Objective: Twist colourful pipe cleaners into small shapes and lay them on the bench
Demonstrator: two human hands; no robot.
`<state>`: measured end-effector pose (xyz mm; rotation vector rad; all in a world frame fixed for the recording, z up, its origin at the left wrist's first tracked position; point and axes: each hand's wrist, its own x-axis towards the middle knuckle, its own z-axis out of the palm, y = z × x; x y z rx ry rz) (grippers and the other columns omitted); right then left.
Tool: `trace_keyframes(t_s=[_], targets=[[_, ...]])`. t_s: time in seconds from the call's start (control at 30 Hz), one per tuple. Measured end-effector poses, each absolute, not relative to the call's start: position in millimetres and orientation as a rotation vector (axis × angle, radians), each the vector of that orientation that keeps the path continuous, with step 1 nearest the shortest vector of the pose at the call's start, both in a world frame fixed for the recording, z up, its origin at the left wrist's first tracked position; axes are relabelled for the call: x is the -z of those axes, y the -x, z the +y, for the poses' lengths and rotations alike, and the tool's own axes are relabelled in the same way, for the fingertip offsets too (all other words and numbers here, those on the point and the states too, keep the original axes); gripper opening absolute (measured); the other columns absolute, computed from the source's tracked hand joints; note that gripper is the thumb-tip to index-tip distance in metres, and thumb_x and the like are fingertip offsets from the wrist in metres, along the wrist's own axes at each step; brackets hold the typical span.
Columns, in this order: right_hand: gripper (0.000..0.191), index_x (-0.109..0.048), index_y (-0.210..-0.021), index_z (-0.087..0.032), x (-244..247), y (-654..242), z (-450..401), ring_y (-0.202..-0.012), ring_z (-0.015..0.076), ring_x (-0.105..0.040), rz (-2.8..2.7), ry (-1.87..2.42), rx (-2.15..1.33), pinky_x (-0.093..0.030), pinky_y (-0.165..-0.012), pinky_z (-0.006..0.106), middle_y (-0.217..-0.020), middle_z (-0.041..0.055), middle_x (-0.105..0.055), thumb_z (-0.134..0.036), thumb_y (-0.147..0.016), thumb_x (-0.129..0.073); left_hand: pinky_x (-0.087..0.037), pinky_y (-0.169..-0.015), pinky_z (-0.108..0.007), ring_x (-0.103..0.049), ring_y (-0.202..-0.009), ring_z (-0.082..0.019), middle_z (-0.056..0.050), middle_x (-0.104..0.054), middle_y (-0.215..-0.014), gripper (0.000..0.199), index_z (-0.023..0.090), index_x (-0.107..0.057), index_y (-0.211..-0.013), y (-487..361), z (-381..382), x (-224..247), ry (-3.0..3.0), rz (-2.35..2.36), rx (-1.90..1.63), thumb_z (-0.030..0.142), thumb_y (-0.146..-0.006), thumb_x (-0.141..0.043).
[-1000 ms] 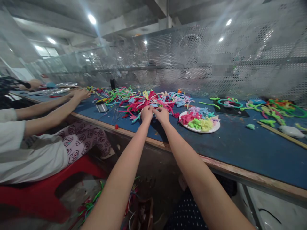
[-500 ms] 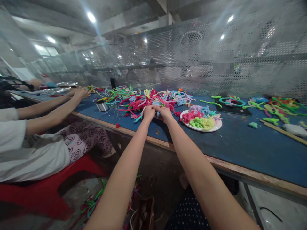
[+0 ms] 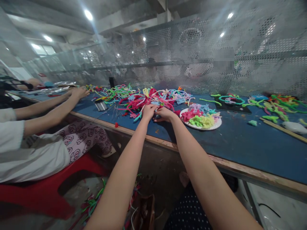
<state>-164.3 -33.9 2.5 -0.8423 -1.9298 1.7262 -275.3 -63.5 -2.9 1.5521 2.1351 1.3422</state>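
Note:
My left hand [image 3: 149,111] and my right hand [image 3: 165,114] are close together at the near side of a heap of fuzzy coloured stems [image 3: 136,103], mostly pink, red and pale blue. The fingers of both hands are bent inward, and a small gap shows between the hands. Whatever lies between the fingertips is too small and hidden to name. Just right of my right hand, a white plate [image 3: 217,125] bears short fuzzy pieces in pink, blue, green and yellow.
A metallic spool [image 3: 101,106] stands left of the heap. Farther left are another person's hands [image 3: 79,92]. On the right lie a turquoise ring [image 3: 231,100] over a dark board, sticks [image 3: 283,129] and more stems. A perforated metal screen [image 3: 163,60] rises behind the blue table [image 3: 240,143].
My right hand has drawn slightly away from my left, opening a gap between them. The camera view has shifted a little.

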Motion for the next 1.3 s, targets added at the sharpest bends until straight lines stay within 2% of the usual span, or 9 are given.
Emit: trace_keyframes(t_s=[0.27, 0.37, 0.5, 0.7, 0.93, 1.3], targets=[[0.033, -0.056, -0.121, -0.016, -7, 172, -46, -0.107, 0.023, -0.058, -2.194, 1.132, -1.057, -0.05, -0.089, 0.044, -0.124, 0.0094, -0.057, -0.031, -0.091, -0.058, -0.049, -0.091, -0.044, -0.061, -0.102, -0.021, -0.009, -0.064, -0.11, 0.028, 0.013, -0.062, -0.106, 264, -75, 0, -1.66, 2.438, -1.282, 0.036, -0.093, -0.054], [0.034, -0.055, -0.122, -0.016, -7, 173, -52, -0.11, 0.024, -0.057, -2.202, 1.28, -0.838, -0.048, -0.091, 0.047, -0.126, 0.01, -0.055, -0.032, -0.092, -0.057, -0.049, -0.091, -0.044, -0.062, -0.1, -0.021, -0.008, -0.065, -0.108, 0.028, 0.013, -0.063, -0.105, 261, -77, -2, -1.671, 2.519, -1.242, 0.037, -0.093, -0.053], [0.033, -0.056, -0.12, -0.015, -9, 179, -59, -0.107, 0.0233, -0.058, -2.196, 1.469, -0.68, -0.05, -0.089, 0.046, -0.123, 0.0098, -0.057, -0.032, -0.092, -0.057, -0.05, -0.089, -0.041, -0.062, -0.099, -0.02, -0.008, -0.064, -0.108, 0.025, 0.015, -0.063, -0.105, 258, -77, -3, -1.681, 2.599, -1.191, 0.035, -0.093, -0.053], [0.035, -0.054, -0.123, -0.016, -10, 180, -63, -0.109, 0.024, -0.057, -2.231, 1.521, -0.563, -0.05, -0.088, 0.046, -0.126, 0.0102, -0.055, -0.032, -0.092, -0.057, -0.05, -0.089, -0.041, -0.062, -0.099, -0.02, -0.008, -0.064, -0.108, 0.026, 0.015, -0.062, -0.106, 258, -77, -2, -1.717, 2.651, -1.144, 0.035, -0.093, -0.053], [0.032, -0.056, -0.119, -0.015, -8, 177, -52, -0.1, 0.0208, -0.061, -2.386, 1.284, -0.631, -0.052, -0.084, 0.042, -0.118, 0.0092, -0.059, -0.033, -0.092, -0.056, -0.051, -0.088, -0.041, -0.062, -0.098, -0.02, -0.007, -0.065, -0.106, 0.026, 0.015, -0.063, -0.104, 258, -79, -3, -1.814, 2.647, -1.11, 0.036, -0.094, -0.053], [0.032, -0.057, -0.118, -0.015, -4, 175, -44, -0.1, 0.0209, -0.061, -2.406, 1.291, -0.626, -0.052, -0.085, 0.042, -0.118, 0.0088, -0.06, -0.034, -0.092, -0.056, -0.051, -0.087, -0.04, -0.063, -0.096, -0.019, -0.007, -0.065, -0.104, 0.024, 0.014, -0.062, -0.103, 252, -82, -4, -1.926, 2.67, -1.053, 0.034, -0.094, -0.053]])
